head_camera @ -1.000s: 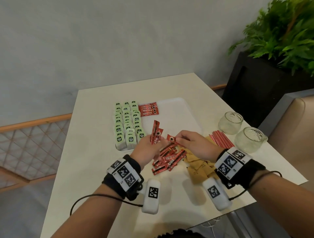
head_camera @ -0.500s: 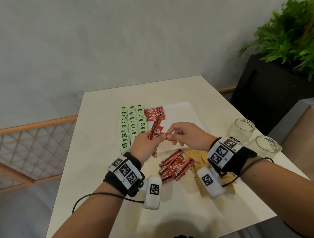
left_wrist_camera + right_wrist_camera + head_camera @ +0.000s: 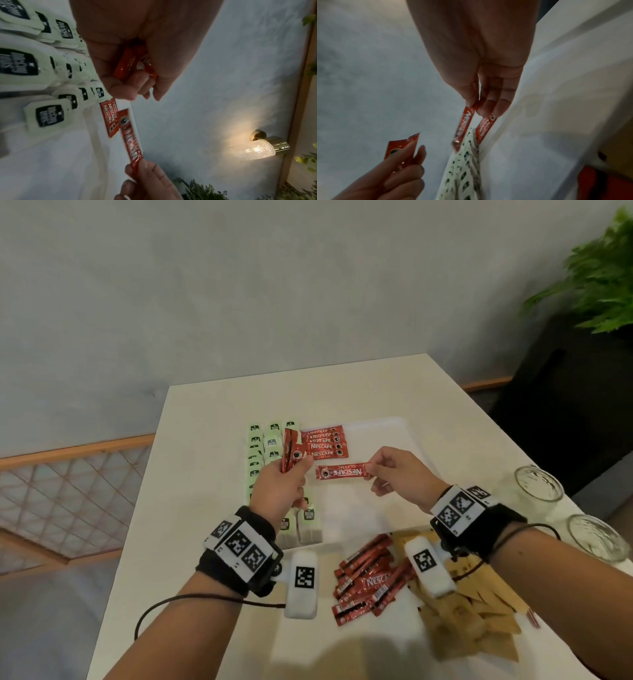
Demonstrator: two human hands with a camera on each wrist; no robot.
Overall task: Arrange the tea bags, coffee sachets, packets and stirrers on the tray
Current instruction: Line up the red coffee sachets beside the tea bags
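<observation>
Green tea bags [image 3: 255, 453] lay in rows along the left side of the white tray [image 3: 376, 426]. The left hand [image 3: 279, 491] held a closed grip on a small bunch of red sachets [image 3: 291, 451] above them. Beside it, flat sachets [image 3: 325, 445] lay on the tray. The right hand [image 3: 402, 474] pinched one sachet [image 3: 342, 473] level over the tray. Loose sachets [image 3: 370, 583] and brown packets [image 3: 479, 621] lay on the worktop [image 3: 205, 508].

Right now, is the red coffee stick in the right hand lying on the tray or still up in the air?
In the air. The right hand pinches one end of the coffee stick, level above the tray.
</observation>
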